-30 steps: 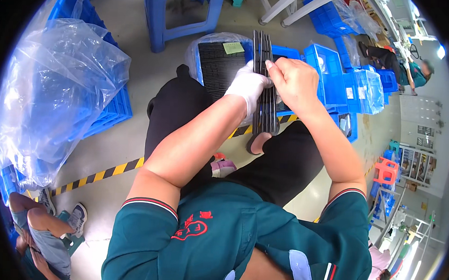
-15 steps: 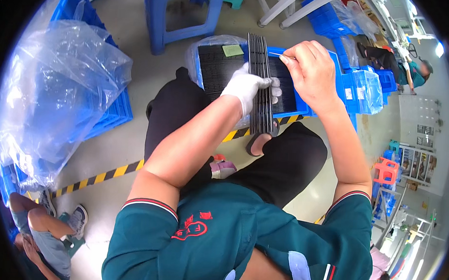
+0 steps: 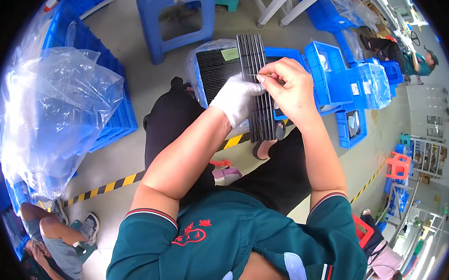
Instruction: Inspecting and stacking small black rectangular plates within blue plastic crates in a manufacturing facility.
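My left hand [image 3: 234, 98], in a white glove, is closed round a bundle of long, thin black strips [image 3: 250, 50] held side by side above my knees. The bare right hand [image 3: 295, 93] is at the bundle's right side, with thumb and forefinger pinched on a thin, pale, needle-like piece [image 3: 253, 75]. Its tip lies over the strips; whether it touches them I cannot tell. Behind the bundle stands a blue bin [image 3: 199, 80] lined with clear plastic. Rows of similar black strips [image 3: 216, 72] fill its left part, with a yellow-green paper note [image 3: 230, 54] on them.
Stacked blue crates [image 3: 116, 120] under clear plastic film [image 3: 51, 97] rise at the left. A blue stool [image 3: 156, 34] stands beyond the bin. More blue crates [image 3: 332, 77] are at the right. Black-and-yellow tape [image 3: 109, 186] crosses the floor. Other people sit at the lower left and far right.
My right hand has moved left and down, bringing the needle-like piece over the strips. The bundle has shifted slightly left, still in my left hand. The whole view has turned a little.
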